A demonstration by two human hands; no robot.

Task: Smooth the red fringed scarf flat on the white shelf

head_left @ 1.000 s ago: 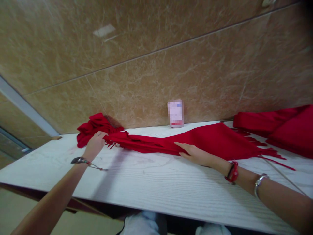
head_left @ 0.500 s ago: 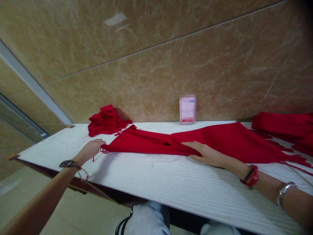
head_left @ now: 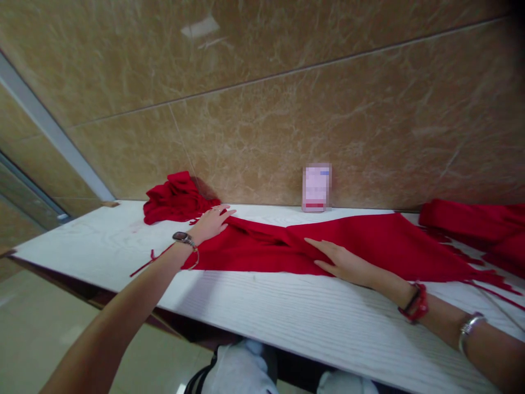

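A long red fringed scarf [head_left: 369, 241] lies stretched across the white table [head_left: 287, 312]. My left hand [head_left: 211, 221] rests on the scarf's left part with fingers stretched out, near its far edge. My right hand [head_left: 342, 261] lies flat and open on the scarf's middle, pressing it to the table. The scarf's left fringe trails toward the table's front-left, and its right fringe reaches the right side.
A crumpled red cloth [head_left: 176, 198] sits at the back left by the marble wall. More red scarves [head_left: 479, 227] lie at the far right. A small pink card [head_left: 316, 187] leans against the wall. The table's front edge runs above my knees.
My left hand let go of the scarf's left end, moved back and right, and now lies open on the cloth. The right hand stayed flat on the middle.
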